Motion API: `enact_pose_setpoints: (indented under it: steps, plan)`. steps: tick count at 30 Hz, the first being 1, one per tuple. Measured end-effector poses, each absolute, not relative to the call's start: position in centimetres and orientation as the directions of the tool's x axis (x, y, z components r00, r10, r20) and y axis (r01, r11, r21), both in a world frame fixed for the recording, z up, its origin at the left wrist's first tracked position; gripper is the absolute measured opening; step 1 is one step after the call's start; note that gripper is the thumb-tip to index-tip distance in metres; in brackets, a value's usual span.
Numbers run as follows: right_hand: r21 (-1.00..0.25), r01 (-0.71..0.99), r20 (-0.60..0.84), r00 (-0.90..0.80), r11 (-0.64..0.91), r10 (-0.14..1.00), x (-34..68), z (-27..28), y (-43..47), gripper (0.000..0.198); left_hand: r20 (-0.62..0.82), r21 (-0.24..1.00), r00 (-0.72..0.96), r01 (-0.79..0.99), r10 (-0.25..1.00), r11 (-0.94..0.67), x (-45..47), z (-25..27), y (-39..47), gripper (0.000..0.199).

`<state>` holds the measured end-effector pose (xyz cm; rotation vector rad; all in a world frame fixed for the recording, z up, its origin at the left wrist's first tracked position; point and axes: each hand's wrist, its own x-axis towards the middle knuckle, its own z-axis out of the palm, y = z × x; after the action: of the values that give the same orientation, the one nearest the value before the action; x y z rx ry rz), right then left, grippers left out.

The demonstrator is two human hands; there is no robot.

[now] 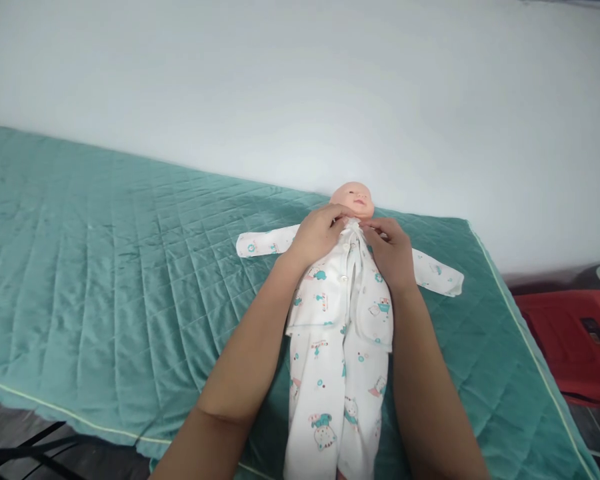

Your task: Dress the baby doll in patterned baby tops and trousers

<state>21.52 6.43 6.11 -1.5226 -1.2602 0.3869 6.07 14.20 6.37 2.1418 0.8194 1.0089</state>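
A baby doll (356, 197) lies on its back on a green quilted cover, its head toward the wall. It wears a white printed baby jacket (325, 293) and matching white pants (315, 393). Both sleeves stretch out to the sides. At the neckline, my left hand (323, 233) is closed on the left side of the jacket's collar. Opposite it, my right hand (387, 245) pinches the collar's other edge, close to the doll's chin. Below my hands the jacket front hangs slightly parted, with a small button showing. My fingertips partly hide the collar.
The green quilted cover (105, 280) spreads over the bed, reaching far to the left. Behind it stands a pale wall (260, 87). A red case (570, 333) sits beyond the right edge. Dark metal legs (35, 450) show at the lower left, above a dark floor.
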Motion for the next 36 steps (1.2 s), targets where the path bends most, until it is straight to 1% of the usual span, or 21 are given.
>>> enact_pose_setpoints:
  steps: [5,7,11,13,15,17,19,21,23,25,29,31,33,36]
  plan:
    - [-0.837,0.511,0.375,0.271,0.197,0.887,21.8,6.2,5.8,0.023,0.456,0.709,0.519,0.28,0.723,-0.648,5.7,6.2,13.5,0.032]
    - [-0.843,0.495,0.372,0.256,0.21,0.892,21.9,6.1,5.5,0.026,0.465,0.712,0.497,0.281,0.732,-0.643,5.6,6.1,12.9,0.033]
    - [-0.868,0.463,0.369,0.355,0.182,0.859,21.6,5.6,4.2,0.029,0.486,0.711,0.442,0.302,0.754,-0.635,5.1,5.9,11.1,0.03]
    - [-0.857,0.477,0.41,0.403,0.194,0.818,21.1,5.2,3.0,0.026,0.5,0.714,0.402,0.309,0.767,-0.628,4.8,5.7,10.0,0.028]
    - [-0.813,0.537,0.494,0.43,0.226,0.756,20.3,5.0,1.6,0.023,0.508,0.732,0.345,0.31,0.789,-0.607,4.4,5.5,9.0,0.024]
    - [-0.738,0.63,0.581,0.409,0.243,0.704,19.5,4.9,0.2,0.019,0.519,0.739,0.309,0.308,0.797,-0.6,4.1,5.3,8.1,0.02]
    - [-0.675,0.703,0.611,0.363,0.224,0.703,18.7,5.2,-0.7,0.016,0.544,0.709,0.304,0.331,0.782,-0.623,3.9,5.2,7.6,0.018]
    - [-0.645,0.745,0.581,0.329,0.174,0.744,18.1,5.6,-1.0,0.014,0.561,0.658,0.328,0.379,0.76,-0.65,3.8,5.2,7.3,0.018]
    - [-0.638,0.763,0.517,0.324,0.104,0.792,17.9,6.1,-0.8,0.018,0.552,0.63,0.363,0.407,0.75,-0.661,3.8,5.3,7.2,0.017]
    - [-0.639,0.768,0.437,0.323,0.037,0.839,17.9,6.5,-0.7,0.022,0.534,0.635,0.4,0.392,0.745,-0.665,3.7,5.5,7.3,0.014]
    - [-0.678,0.734,0.291,0.324,-0.045,0.9,18.5,7.2,-0.6,0.021,0.486,0.673,0.487,0.321,0.726,-0.666,3.7,5.9,7.5,0.008]
    - [-0.738,0.672,0.22,0.321,-0.059,0.921,18.9,7.5,-0.7,0.021,0.456,0.697,0.495,0.318,0.74,-0.642,3.8,6.2,7.5,0.009]
    - [-0.819,0.57,0.14,0.31,-0.065,0.941,19.4,7.7,-0.8,0.022,0.43,0.739,0.47,0.308,0.771,-0.6,3.9,6.5,7.4,0.008]
    - [-0.916,0.394,0.049,0.288,-0.072,0.956,20.1,7.5,-0.9,0.023,0.391,0.847,0.449,0.166,0.803,-0.505,4.2,6.9,7.1,0.006]
